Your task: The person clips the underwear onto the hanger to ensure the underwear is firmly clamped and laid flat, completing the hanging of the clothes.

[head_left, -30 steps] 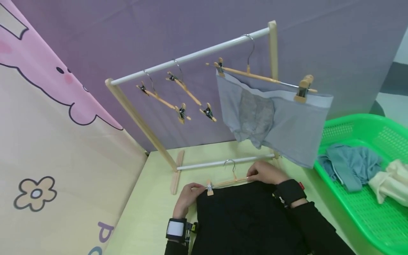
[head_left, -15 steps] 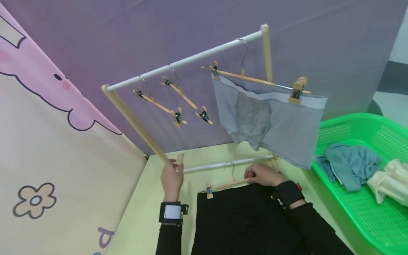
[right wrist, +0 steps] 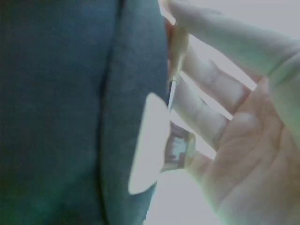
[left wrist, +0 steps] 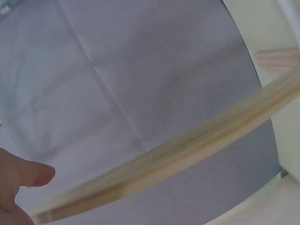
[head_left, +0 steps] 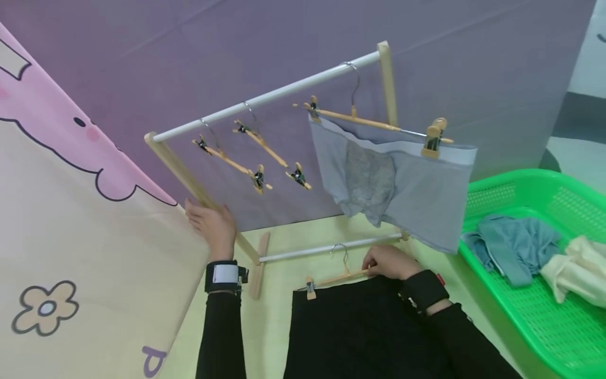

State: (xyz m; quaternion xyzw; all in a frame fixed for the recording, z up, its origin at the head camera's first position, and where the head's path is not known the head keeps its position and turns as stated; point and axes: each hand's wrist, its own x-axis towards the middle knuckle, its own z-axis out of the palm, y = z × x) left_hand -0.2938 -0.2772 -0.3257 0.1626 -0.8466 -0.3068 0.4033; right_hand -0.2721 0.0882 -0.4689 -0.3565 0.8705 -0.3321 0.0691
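In the head view my left hand is raised at the left wooden post of a small clothes rack, fingers extended. The left wrist view shows the thumb beside the post; whether the hand touches it I cannot tell. Low in front of the rack, my right hand pinches the bar of a clip hanger. A black garment hangs from its left clip; its kind is unclear. In the right wrist view, a clip grips the dark waistband beside my fingers.
Two bare clip hangers hang from the white top rail. Grey boxer briefs are clipped to a third. A green basket at right holds blue-green and cream cloth. Purple fabric backs the rack.
My left hand has let go of the hanger's left end and moved up and left to the rack's post. The right hand stays on the hanger. The head view has shifted slightly.
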